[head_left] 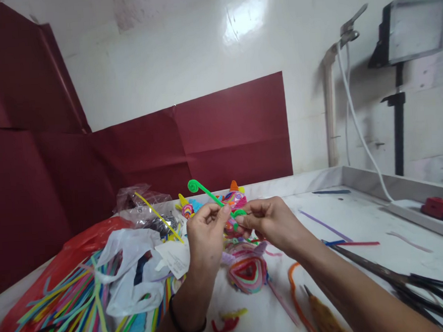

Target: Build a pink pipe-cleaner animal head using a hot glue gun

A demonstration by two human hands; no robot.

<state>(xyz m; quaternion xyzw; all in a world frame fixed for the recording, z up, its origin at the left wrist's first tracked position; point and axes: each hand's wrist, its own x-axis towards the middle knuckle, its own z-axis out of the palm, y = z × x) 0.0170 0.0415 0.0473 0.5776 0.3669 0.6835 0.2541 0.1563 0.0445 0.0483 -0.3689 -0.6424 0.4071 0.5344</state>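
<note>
A green pipe cleaner [210, 193] is held up between my two hands, its far end rolled into a flat spiral at the upper left. My left hand [210, 232] pinches its straight part between thumb and fingers. Close beside it, my right hand [273, 223] has thumb and fingers closed on the curled green part near the other end. Just below the hands lies a round multicoloured pipe-cleaner piece [247, 270] with a red centre and purple points. More colourful fuzzy figures [236, 198] sit behind the hands, partly hidden by them.
Many loose pipe cleaners [75, 307], a white plastic bag [131, 263] and a red bag [93, 235] lie at left. Large black scissors [400, 277] rest at right, near a purple strip [324, 225] and a yellowish pointed tool [325, 315]. A raised rim [321, 180] borders the table.
</note>
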